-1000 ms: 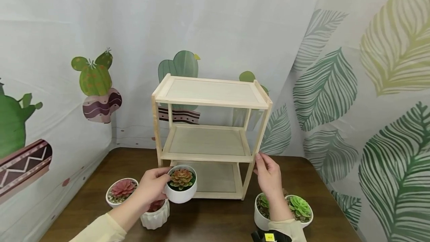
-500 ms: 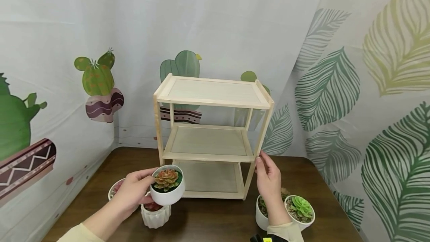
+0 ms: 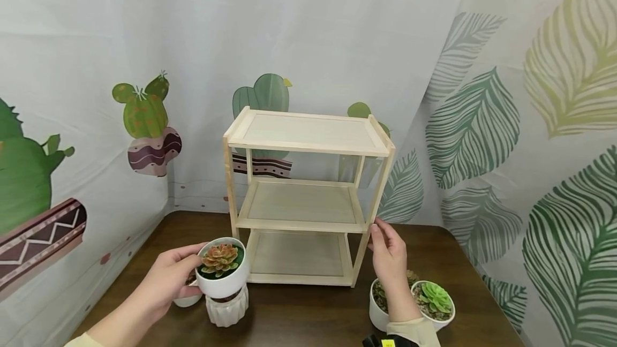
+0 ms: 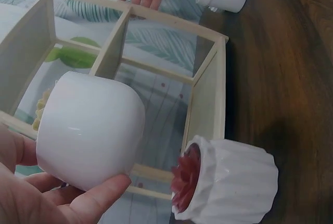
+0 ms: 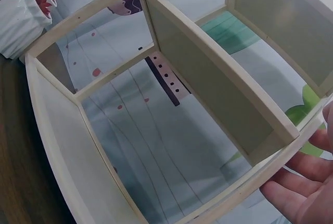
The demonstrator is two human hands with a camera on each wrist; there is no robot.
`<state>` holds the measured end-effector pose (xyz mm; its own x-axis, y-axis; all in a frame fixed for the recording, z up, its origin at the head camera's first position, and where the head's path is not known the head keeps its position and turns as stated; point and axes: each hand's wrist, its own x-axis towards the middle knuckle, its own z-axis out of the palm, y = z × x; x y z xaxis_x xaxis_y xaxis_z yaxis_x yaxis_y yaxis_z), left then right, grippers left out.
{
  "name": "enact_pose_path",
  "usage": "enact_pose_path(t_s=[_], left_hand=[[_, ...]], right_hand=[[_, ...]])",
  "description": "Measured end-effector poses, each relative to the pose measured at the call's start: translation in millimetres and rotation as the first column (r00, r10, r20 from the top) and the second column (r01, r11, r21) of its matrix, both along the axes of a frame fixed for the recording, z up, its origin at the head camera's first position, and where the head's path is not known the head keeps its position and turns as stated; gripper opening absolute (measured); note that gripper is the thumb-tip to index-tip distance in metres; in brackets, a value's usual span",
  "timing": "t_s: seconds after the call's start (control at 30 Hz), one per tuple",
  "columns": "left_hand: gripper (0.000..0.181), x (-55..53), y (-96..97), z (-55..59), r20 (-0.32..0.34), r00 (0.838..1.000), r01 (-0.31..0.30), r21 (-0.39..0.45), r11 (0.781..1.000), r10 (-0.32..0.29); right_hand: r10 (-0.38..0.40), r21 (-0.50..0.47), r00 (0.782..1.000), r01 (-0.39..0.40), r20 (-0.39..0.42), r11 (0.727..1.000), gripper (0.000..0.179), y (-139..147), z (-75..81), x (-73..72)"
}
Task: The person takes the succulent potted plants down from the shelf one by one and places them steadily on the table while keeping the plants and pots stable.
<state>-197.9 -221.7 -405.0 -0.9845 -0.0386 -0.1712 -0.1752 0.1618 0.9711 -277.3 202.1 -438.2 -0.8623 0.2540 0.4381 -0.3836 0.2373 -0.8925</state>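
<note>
In the head view my left hand grips a white round pot with an orange-green succulent, raised at the shelf's left front. Thumb and fingers hold its side in the left wrist view, where the pot hides most of its plant. A white fluted pot with a red succulent stands just below it. My right hand pinches the right front post of the three-tier wooden shelf, near the middle tier. The right wrist view shows its fingers at the post.
Another white pot is partly hidden behind my left hand. Two white pots with green succulents stand by my right forearm on the dark wooden table. Printed fabric hangs behind and at both sides.
My left hand has carried the succulent pot leftward, away from the shelf's lower tier to above the fluted pot. The right hand stays at the post. The head view has shifted slightly.
</note>
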Motion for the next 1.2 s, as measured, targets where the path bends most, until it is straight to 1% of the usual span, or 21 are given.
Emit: enact_pose_path(t_s=[0.13,0.3,0.57,0.7,0.83,0.97,1.1,1.2], left_hand=[[0.051,1.1,-8.6,2.7,0.01,1.0,-0.006,0.012,1.0,0.006],[0.051,2.1,-19.4,3.7,0.008,1.0,-0.015,-0.012,1.0,0.016],[0.052,10.1,-41.5,-1.6,0.045,0.997,-0.057,-0.023,0.998,0.058],[0.052,14.8,-51.5,-7.1,0.057,0.996,-0.063,-0.004,0.998,0.063],[0.053,19.9,-57.7,-13.8,0.069,0.995,-0.066,0.003,0.998,0.065],[0.055,25.7,-60.0,-21.9,0.079,0.993,-0.092,0.019,0.996,0.09],[0.056,30.0,-63.7,-31.8,0.11,0.989,-0.106,0.06,0.993,0.099],[0.058,32.3,-66.7,-36.8,0.136,0.985,-0.114,0.062,0.992,0.105]], right_hand=[[0.001,-0.007,1.0,-0.001,0.015,1.0,0.038,-2,-1.0,-0.2],[0.0,0.001,0.999,0.0,0.045,1.0,0.039,-4,-2.5,-0.8],[-0.015,0.014,0.999,0.015,0.05,1.0,0.038,-7,-3.5,-0.5],[-0.029,0.005,0.999,0.028,0.04,1.0,0.037,-7,-4.2,0.2],[-0.025,-0.002,0.999,0.026,0.038,1.0,0.038,-8,-3.1,2.4],[-0.026,-0.006,0.999,0.027,0.038,1.0,0.038,-8,-2.8,3.0],[-0.046,0.006,0.998,0.046,0.034,0.999,0.038,-8,-3.5,1.7],[-0.054,0.012,0.998,0.054,0.032,0.998,0.038,-7,-3.8,1.1]])
